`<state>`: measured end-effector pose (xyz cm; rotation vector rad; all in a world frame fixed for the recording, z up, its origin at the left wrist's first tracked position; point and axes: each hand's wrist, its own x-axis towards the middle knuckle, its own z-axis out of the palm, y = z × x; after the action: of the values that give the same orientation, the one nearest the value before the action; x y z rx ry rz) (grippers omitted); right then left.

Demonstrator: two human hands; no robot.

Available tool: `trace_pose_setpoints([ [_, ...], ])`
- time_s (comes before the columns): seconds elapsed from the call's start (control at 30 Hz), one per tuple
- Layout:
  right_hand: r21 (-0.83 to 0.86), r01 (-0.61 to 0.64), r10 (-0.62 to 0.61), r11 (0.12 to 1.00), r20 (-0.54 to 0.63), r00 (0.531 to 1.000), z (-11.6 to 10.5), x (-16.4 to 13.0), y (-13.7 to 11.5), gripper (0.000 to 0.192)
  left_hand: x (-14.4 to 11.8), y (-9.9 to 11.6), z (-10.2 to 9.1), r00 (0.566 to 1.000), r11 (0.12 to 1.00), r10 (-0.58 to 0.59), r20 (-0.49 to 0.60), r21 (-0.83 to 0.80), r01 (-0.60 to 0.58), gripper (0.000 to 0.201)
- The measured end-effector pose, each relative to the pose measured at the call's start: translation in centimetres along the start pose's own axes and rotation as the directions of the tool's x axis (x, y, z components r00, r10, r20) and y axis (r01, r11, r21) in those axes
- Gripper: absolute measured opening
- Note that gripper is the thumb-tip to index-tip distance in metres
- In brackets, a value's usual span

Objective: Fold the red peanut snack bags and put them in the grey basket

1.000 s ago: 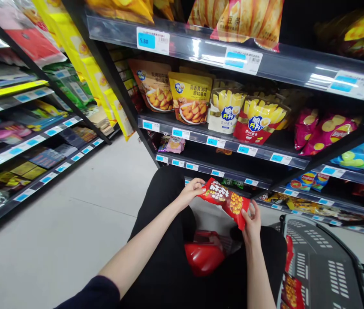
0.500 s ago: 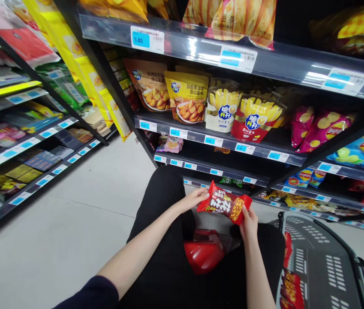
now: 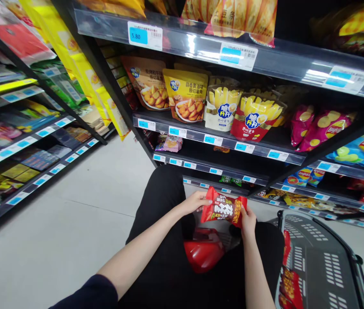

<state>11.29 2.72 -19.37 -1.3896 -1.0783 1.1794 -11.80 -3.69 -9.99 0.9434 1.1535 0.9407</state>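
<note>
I hold a small red snack packet (image 3: 222, 210) with both hands in front of my knees, low before the snack shelves. My left hand (image 3: 196, 201) grips its left edge, fingers curled over the top. Pinching the packet's right edge is my right hand (image 3: 248, 219). The packet's printed face, with white characters and a picture of yellow nuts, is turned toward me. Below the packet a red shiny object (image 3: 203, 254) rests by my black-trousered legs.
A dark shopping basket (image 3: 317, 266) stands at my right, with more red packets (image 3: 290, 283) along its near side. Snack shelves (image 3: 220, 141) with blue price tags rise ahead; another shelf row (image 3: 24, 146) lines the left. Grey floor (image 3: 72, 214) lies between.
The packet has been turned from a slanted, stretched-out position to a more upright, compact one, and both hands have drawn closer together and slightly lower.
</note>
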Motion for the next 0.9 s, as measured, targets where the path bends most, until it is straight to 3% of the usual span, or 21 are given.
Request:
trace_pose_setpoints([
  [0.13,-0.110,-0.025,0.023,0.994,-0.024,0.999,-0.3,0.2,-0.5,0.030,0.1,-0.3,0.0,0.986,0.994,0.076,-0.150,0.093,-0.063,0.023],
  [0.27,-0.148,-0.025,0.019,0.989,-0.043,0.999,-0.3,0.2,-1.2,0.028,0.3,-0.7,-0.4,0.934,0.961,0.179,-0.308,0.259,-0.099,0.021],
  [0.47,-0.028,-0.046,0.046,0.999,0.011,0.999,0.6,-0.4,-1.8,0.046,0.6,-0.9,-0.7,0.885,0.916,0.197,-0.422,0.402,-0.012,0.025],
  [0.57,0.042,-0.083,0.080,0.996,0.065,0.995,1.1,-1.3,-2.2,0.054,0.6,-1.0,-0.7,0.839,0.910,0.190,-0.509,0.412,0.044,0.025],
  [0.8,0.017,-0.071,0.069,0.997,0.113,0.991,1.0,-2.1,-3.0,0.049,0.9,-0.7,-0.9,0.843,0.922,0.232,-0.486,0.387,-0.031,0.033],
  [0.9,-0.044,-0.044,0.048,0.998,0.089,0.995,1.2,-2.1,-2.9,0.046,0.6,-0.3,-0.9,0.809,0.871,0.269,-0.523,0.490,0.028,0.033],
])
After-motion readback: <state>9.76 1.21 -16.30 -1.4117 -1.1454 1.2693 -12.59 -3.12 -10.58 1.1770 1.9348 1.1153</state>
